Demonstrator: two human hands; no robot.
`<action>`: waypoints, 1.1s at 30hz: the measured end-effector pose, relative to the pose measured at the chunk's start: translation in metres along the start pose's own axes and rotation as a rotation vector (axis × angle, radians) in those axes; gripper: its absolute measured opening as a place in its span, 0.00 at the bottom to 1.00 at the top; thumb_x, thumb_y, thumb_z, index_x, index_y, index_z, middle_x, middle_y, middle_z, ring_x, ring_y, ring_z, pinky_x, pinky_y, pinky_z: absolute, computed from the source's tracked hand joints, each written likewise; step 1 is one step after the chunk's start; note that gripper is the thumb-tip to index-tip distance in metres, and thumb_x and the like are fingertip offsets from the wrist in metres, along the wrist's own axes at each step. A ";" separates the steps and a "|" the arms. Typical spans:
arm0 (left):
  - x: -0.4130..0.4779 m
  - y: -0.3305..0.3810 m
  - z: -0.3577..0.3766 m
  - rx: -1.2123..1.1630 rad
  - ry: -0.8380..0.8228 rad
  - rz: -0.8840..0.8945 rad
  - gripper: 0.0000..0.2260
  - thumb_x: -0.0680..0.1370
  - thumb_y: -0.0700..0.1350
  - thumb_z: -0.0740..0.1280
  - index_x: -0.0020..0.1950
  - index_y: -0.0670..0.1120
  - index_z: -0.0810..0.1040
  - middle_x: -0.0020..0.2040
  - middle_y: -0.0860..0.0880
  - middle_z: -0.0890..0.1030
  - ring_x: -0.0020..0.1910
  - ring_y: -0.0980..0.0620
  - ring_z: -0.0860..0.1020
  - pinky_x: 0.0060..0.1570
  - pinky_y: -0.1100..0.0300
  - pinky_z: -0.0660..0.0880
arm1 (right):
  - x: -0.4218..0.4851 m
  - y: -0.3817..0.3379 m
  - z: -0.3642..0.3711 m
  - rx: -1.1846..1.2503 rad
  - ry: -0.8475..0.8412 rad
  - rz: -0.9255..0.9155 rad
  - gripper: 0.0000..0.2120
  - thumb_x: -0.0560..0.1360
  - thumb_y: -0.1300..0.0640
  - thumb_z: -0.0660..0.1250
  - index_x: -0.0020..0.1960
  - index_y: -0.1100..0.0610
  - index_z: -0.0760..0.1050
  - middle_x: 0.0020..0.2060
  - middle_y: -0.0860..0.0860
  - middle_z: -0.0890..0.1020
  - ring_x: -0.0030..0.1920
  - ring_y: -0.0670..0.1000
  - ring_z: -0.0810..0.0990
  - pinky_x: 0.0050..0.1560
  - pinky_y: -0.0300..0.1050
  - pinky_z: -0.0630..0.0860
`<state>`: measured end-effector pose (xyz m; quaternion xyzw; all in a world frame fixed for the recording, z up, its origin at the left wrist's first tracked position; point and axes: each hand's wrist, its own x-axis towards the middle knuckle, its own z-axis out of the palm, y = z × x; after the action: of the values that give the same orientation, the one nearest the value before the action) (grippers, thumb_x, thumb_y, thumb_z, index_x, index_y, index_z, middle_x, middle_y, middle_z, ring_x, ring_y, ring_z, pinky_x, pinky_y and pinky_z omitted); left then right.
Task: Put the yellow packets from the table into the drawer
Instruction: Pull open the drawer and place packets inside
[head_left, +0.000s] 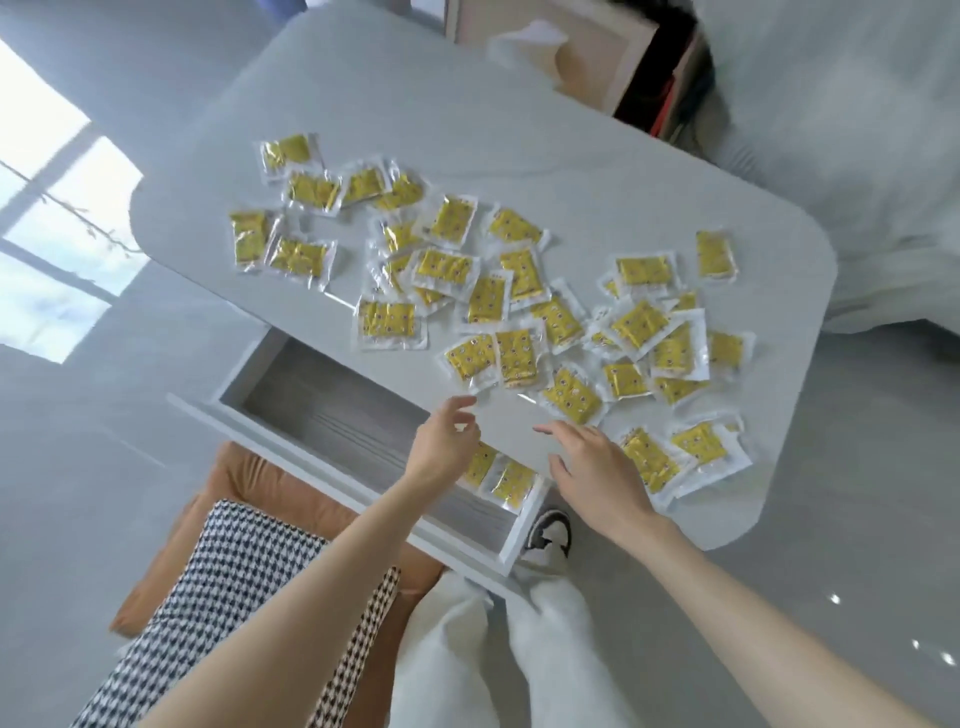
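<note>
Many yellow packets (488, 299) lie across the bench (415, 104), and two are in the open drawer (322, 400) at its near edge. The left hand (447, 441) and right hand (592, 467) hover empty, fingers loosely apart. The packets look light, floppy and slippery, so pinch one by its clear edge.

Packets (488, 299) scattered across tabletop (363, 104), mostly centre and right, drawer (322, 384) open under near edge, two packets (511, 480) in its right end, tissue box (550, 52) at far edge.
</note>
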<state>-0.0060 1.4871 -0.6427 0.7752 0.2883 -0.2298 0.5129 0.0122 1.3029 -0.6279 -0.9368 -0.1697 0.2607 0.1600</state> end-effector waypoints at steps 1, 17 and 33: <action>-0.010 0.018 -0.002 -0.016 0.001 0.016 0.18 0.80 0.41 0.57 0.70 0.50 0.68 0.63 0.50 0.76 0.53 0.53 0.76 0.41 0.65 0.74 | -0.008 0.002 -0.019 0.013 0.038 0.019 0.19 0.80 0.58 0.56 0.70 0.49 0.67 0.66 0.46 0.74 0.64 0.49 0.72 0.53 0.43 0.73; -0.126 0.216 0.144 -0.061 -0.083 0.217 0.17 0.80 0.43 0.59 0.69 0.51 0.70 0.60 0.49 0.76 0.50 0.51 0.76 0.45 0.62 0.72 | -0.146 0.163 -0.204 0.215 0.376 0.202 0.19 0.78 0.61 0.59 0.68 0.50 0.70 0.63 0.50 0.76 0.62 0.53 0.74 0.52 0.44 0.70; -0.165 0.334 0.305 -0.093 0.039 0.168 0.20 0.77 0.44 0.61 0.69 0.53 0.70 0.59 0.52 0.77 0.53 0.51 0.76 0.59 0.52 0.74 | -0.192 0.322 -0.337 0.043 0.210 -0.064 0.21 0.79 0.59 0.58 0.71 0.50 0.65 0.68 0.47 0.70 0.68 0.51 0.68 0.60 0.45 0.68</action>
<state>0.0837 1.0667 -0.4261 0.7765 0.2423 -0.1571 0.5600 0.1161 0.8679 -0.3958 -0.9494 -0.1764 0.1596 0.2051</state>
